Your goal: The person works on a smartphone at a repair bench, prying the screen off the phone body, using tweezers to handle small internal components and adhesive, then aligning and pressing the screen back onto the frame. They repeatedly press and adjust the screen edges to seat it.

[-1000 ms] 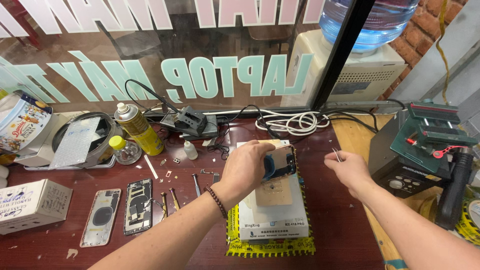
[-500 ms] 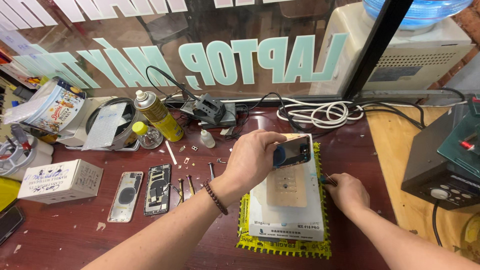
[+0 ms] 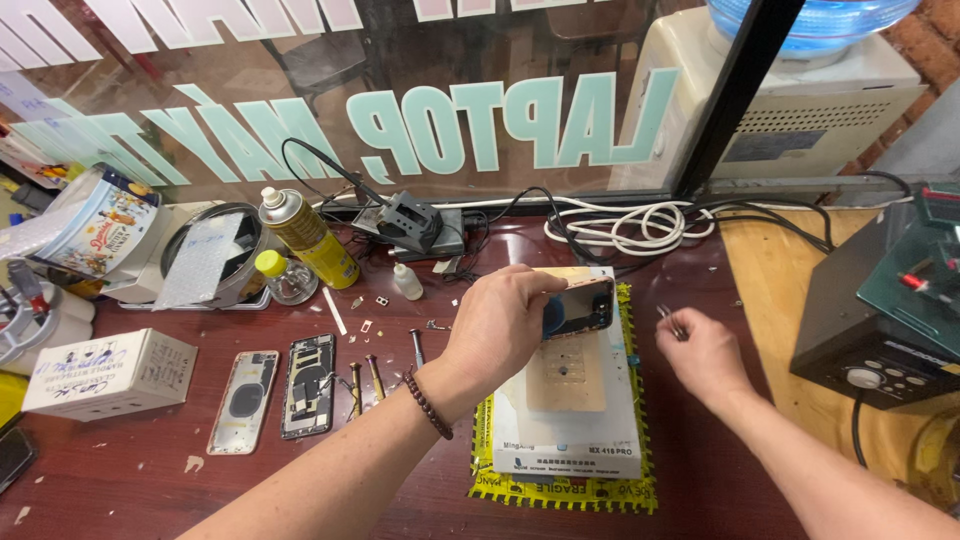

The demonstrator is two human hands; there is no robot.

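Note:
My left hand (image 3: 500,325) grips a phone (image 3: 580,307) by its upper end and holds it tilted on a white heating plate (image 3: 570,420), which rests on a yellow mat (image 3: 560,490). A tan pad (image 3: 565,375) lies on the plate under the phone. My right hand (image 3: 705,352) hovers just right of the plate with thin metal tweezers (image 3: 670,320) pinched in its fingers, tips pointing up and left, apart from the phone.
On the dark red table lie an opened phone (image 3: 306,385), a phone back cover (image 3: 243,400), several screwdrivers (image 3: 365,380) and small loose parts. A yellow spray can (image 3: 305,235), small bottles, a white box (image 3: 110,372), coiled white cable (image 3: 625,228) and a dark machine (image 3: 890,300) stand around.
My right hand has lifted off the plate's right edge and moved a little right with the tweezers. My left hand keeps holding the phone in the same place. The view shifted slightly.

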